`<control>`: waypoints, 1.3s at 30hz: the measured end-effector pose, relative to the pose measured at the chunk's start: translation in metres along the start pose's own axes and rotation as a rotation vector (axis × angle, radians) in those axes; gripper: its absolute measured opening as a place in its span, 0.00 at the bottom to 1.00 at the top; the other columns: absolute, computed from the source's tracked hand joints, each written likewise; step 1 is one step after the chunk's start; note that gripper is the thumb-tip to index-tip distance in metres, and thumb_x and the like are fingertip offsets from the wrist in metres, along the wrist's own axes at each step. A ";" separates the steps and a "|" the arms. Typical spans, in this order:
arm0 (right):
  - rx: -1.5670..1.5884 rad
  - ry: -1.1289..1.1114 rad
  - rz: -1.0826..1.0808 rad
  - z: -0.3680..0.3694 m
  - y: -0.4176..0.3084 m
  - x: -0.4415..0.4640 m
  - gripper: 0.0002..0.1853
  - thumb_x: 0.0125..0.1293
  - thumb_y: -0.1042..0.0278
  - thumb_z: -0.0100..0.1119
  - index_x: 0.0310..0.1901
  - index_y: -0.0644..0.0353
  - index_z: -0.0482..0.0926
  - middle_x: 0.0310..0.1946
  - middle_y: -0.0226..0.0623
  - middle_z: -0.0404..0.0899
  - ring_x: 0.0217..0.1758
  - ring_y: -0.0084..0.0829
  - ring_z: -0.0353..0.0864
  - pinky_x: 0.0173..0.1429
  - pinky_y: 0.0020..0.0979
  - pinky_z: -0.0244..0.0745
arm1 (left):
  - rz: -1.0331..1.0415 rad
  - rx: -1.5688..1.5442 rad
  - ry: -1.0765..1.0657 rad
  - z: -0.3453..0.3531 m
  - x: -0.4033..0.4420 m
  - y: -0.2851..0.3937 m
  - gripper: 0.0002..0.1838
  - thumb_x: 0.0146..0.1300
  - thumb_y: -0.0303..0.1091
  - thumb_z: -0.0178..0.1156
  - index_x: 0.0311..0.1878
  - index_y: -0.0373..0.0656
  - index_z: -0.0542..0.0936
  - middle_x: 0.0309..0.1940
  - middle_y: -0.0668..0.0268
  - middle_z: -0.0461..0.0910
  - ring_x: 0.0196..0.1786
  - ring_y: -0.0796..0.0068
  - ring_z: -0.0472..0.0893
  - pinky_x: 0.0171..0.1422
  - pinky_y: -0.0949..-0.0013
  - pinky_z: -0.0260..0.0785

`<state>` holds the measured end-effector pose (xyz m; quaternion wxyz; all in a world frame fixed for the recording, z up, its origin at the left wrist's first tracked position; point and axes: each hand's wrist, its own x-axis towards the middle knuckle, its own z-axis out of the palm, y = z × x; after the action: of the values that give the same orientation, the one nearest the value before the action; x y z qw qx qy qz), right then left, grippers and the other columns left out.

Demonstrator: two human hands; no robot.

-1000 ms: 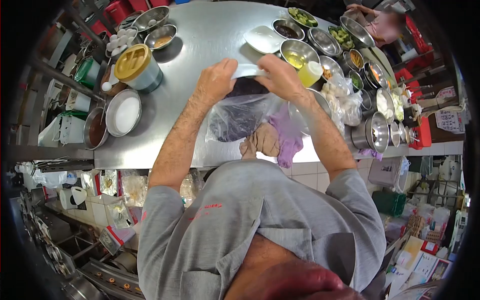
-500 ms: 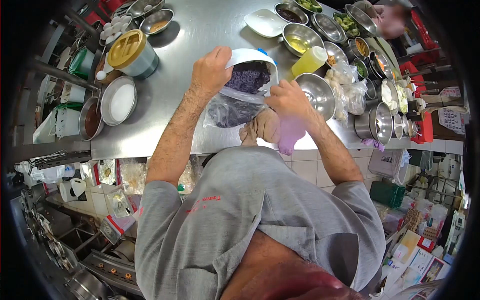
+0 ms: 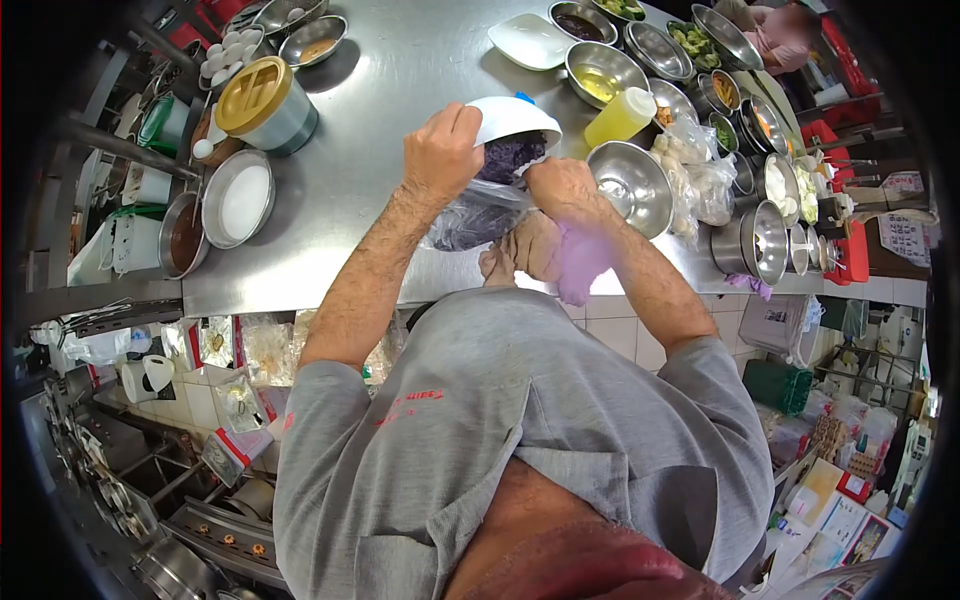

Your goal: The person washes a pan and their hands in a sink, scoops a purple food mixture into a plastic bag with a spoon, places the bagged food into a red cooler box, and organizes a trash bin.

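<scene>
My left hand (image 3: 443, 150) is closed on the rim of a white tub (image 3: 515, 117), which is tipped with its mouth towards me. Dark purple, grainy food (image 3: 510, 158) shows inside it. Just below the mouth lies a clear plastic bag (image 3: 470, 222) with something dark in or under it. At the tub's right side, my right hand (image 3: 565, 190) pinches what appears to be the bag's edge; its fingertips are partly hidden. Under the right wrist, at the table edge, are a brown cloth (image 3: 532, 245) and a purple cloth (image 3: 582, 262).
A steel bowl (image 3: 632, 190) sits right of my right hand, near a yellow squeeze bottle (image 3: 620, 117) and bagged pale food (image 3: 690, 180). Several bowls line the right side. On the left stand a gold-lidded container (image 3: 265, 105) and a bowl of white powder (image 3: 240, 200). Another person (image 3: 785, 40) is at the far right.
The white tub has tilted further towards me, so less of its inside shows. My left hand has moved right and slightly down, and my right hand has shifted slightly left.
</scene>
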<state>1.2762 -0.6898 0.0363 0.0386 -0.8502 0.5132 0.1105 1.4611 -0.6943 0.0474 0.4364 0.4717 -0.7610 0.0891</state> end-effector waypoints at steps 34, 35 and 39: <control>0.023 0.558 -0.323 -0.069 -0.005 -0.042 0.02 0.47 0.74 0.53 0.24 0.58 0.72 0.24 0.34 0.73 0.26 0.33 0.78 0.26 0.34 0.74 | -0.136 -0.107 0.048 0.003 0.012 -0.030 0.09 0.43 0.22 0.59 0.26 0.42 0.68 0.23 0.61 0.71 0.27 0.55 0.74 0.28 0.59 0.66; 0.023 0.553 -0.324 -0.075 -0.004 -0.046 0.02 0.47 0.74 0.53 0.24 0.58 0.72 0.24 0.34 0.73 0.26 0.33 0.78 0.26 0.34 0.74 | -0.138 -0.120 0.063 0.003 0.015 -0.030 0.09 0.44 0.22 0.59 0.25 0.41 0.68 0.22 0.60 0.71 0.27 0.54 0.73 0.29 0.60 0.65; -0.001 0.611 -0.232 -0.088 0.002 -0.062 0.04 0.46 0.77 0.52 0.26 0.59 0.70 0.23 0.34 0.71 0.24 0.33 0.78 0.24 0.34 0.73 | -0.181 -0.124 0.085 0.002 0.016 -0.033 0.10 0.44 0.22 0.60 0.25 0.41 0.68 0.22 0.59 0.71 0.26 0.54 0.73 0.29 0.60 0.65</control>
<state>1.2596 -0.6526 0.1357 -0.1053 -0.8969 0.4008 -0.1544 1.4833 -0.7227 0.0491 0.5026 0.5065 -0.7003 0.0219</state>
